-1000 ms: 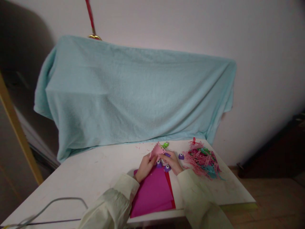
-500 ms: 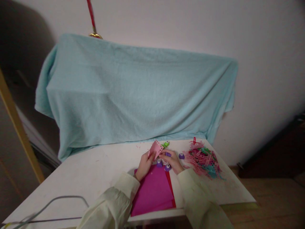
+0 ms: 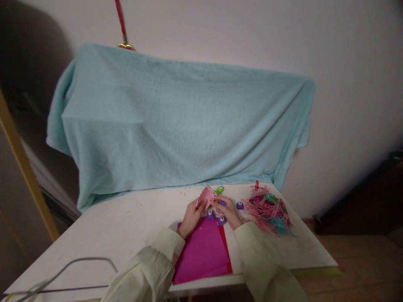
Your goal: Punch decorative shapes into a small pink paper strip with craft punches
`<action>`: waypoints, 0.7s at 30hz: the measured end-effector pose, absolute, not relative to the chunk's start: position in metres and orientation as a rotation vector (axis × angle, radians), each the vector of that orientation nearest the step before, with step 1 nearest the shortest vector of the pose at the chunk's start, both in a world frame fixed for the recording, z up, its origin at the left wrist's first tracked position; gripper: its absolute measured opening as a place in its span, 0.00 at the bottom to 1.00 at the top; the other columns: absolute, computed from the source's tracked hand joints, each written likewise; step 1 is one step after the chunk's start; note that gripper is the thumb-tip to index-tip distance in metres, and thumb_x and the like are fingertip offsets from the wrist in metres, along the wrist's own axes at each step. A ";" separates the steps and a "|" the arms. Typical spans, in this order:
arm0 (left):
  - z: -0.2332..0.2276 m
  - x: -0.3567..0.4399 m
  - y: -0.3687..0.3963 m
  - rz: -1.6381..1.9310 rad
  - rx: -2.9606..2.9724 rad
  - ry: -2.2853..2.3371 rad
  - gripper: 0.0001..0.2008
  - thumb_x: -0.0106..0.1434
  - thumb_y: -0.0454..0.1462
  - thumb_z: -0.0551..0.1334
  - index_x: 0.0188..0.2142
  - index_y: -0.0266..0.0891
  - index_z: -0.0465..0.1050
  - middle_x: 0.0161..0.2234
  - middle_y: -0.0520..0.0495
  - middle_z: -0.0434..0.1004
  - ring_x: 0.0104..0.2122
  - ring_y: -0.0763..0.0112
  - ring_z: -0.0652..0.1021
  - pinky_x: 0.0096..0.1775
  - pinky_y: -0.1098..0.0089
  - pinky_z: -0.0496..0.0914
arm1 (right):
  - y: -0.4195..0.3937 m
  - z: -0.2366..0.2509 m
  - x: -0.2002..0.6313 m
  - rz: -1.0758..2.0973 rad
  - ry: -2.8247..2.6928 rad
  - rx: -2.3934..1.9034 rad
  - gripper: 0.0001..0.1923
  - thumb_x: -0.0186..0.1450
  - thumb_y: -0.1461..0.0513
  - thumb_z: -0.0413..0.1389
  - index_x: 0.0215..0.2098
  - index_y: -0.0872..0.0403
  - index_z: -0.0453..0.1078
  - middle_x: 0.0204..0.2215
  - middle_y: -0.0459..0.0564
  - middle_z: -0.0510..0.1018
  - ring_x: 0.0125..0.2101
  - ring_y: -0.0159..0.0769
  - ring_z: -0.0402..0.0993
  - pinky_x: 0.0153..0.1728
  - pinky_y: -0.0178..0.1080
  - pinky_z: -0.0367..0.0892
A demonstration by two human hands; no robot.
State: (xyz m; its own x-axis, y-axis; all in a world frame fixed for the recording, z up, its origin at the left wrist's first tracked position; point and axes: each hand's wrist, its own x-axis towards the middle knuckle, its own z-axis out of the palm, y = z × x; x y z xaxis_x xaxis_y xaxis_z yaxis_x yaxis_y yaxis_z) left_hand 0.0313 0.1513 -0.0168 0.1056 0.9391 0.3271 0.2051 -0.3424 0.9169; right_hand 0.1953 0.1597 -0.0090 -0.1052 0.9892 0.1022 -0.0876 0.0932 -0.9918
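My left hand (image 3: 191, 219) pinches a piece of pink paper (image 3: 206, 196) with small holes along its edges, tilted above the table. Close on its right, my right hand (image 3: 228, 212) is closed around a small purple paper punch (image 3: 223, 203), mostly hidden by the fingers, at the paper's right edge. Below the hands sit two purple pieces with white eye-like tops, one on the left (image 3: 210, 215) and one on the right (image 3: 221, 220). A similar purple piece (image 3: 240, 205) stands right of my right hand. Behind the paper is a green one (image 3: 219, 190).
Magenta sheets (image 3: 201, 253) with red ones beneath lie under my left wrist. A heap of perforated paper strips (image 3: 270, 212) covers the right of the white table (image 3: 126, 226). A grey cable (image 3: 78, 259) loops at front left. A light blue towel (image 3: 189, 126) hangs behind.
Both hands stay nearly in place. The pink paper has shifted slightly right, and the fingers of my right hand have moved a little against its edge.
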 end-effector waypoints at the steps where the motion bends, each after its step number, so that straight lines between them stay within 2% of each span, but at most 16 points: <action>1: -0.017 0.031 0.151 1.290 1.668 1.135 0.17 0.63 0.46 0.53 0.26 0.35 0.66 0.23 0.52 0.68 0.26 0.72 0.66 0.30 0.74 0.60 | 0.160 -0.009 0.195 1.250 -1.279 -1.017 0.13 0.52 0.55 0.62 0.29 0.57 0.72 0.18 0.41 0.65 0.17 0.23 0.55 0.18 0.29 0.48; 14: -0.013 0.033 0.149 1.283 1.713 1.111 0.18 0.63 0.46 0.52 0.28 0.34 0.69 0.25 0.51 0.71 0.26 0.72 0.68 0.30 0.74 0.61 | 0.162 -0.015 0.195 1.240 -1.258 -1.008 0.14 0.52 0.55 0.61 0.29 0.58 0.71 0.19 0.43 0.68 0.16 0.23 0.55 0.17 0.29 0.49; 21: -0.011 0.034 0.148 1.279 1.714 1.107 0.17 0.63 0.46 0.52 0.28 0.35 0.68 0.25 0.51 0.69 0.27 0.71 0.67 0.31 0.73 0.61 | 0.161 -0.011 0.194 1.238 -1.260 -0.973 0.12 0.52 0.57 0.61 0.29 0.58 0.71 0.18 0.42 0.67 0.17 0.24 0.57 0.17 0.29 0.51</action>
